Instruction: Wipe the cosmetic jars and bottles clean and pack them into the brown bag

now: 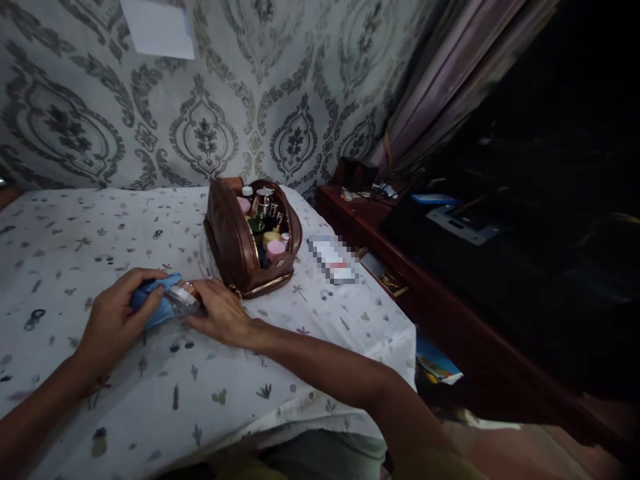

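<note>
My left hand [113,320] is closed on a blue cloth [153,308] and presses it against a small clear jar [184,298] with a copper-coloured lid. My right hand [223,313] grips that jar from the right side, low over the patterned tablecloth [75,233]. Just behind my hands stands an open brown leather toiletry bag [235,243], filled with several small bottles and jars, one with a pink lid [275,249].
A small printed card or box [334,261] lies on the table right of the bag. The table's right edge drops to a dark wooden sideboard [450,313] with cluttered items. Patterned wallpaper rises behind; a curtain hangs at the right.
</note>
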Demonstrator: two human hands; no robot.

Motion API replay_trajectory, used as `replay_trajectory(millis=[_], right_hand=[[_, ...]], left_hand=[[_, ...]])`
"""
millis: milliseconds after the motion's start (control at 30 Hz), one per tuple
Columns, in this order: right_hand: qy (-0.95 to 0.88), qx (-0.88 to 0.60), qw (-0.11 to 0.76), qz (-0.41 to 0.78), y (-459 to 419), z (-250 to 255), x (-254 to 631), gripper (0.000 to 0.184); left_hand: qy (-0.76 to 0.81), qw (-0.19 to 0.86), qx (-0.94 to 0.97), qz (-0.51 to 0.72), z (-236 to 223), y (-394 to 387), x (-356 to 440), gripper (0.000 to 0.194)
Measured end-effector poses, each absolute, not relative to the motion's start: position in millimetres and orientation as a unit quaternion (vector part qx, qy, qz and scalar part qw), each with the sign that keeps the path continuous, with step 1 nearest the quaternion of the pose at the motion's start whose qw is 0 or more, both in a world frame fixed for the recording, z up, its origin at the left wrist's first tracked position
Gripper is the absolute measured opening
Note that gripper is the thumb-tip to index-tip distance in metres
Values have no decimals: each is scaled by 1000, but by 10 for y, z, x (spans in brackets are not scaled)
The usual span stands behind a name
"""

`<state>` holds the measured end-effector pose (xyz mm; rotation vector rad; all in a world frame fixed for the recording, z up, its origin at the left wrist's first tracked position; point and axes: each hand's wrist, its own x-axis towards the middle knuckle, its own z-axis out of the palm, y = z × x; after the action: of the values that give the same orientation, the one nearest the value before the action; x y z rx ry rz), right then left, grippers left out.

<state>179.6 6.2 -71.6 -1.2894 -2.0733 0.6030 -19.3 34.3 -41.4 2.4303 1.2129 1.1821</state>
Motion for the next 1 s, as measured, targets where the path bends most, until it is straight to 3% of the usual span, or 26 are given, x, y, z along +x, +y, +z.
replay_trajectory(millis=[267,400,500,867,1000], right_hand=[[-774,-493,324,229,70,-835,1776,49],[-771,-490,350,208,59,-872,1771,27],[-786,-463,364,189,57,-841,1777,22],[-794,-460,364,161,120,-906,1751,41],[-775,-499,341,185,148,-929,1754,16]], left_hand=[[370,77,817,435,-484,305,-172,15],[381,90,807,443,-511,286,-230,16],[384,97,804,444,-525,281,-254,16],[335,37,827,450,-503,210,-203,20],[349,37,823,447,-521,250,-242,20]])
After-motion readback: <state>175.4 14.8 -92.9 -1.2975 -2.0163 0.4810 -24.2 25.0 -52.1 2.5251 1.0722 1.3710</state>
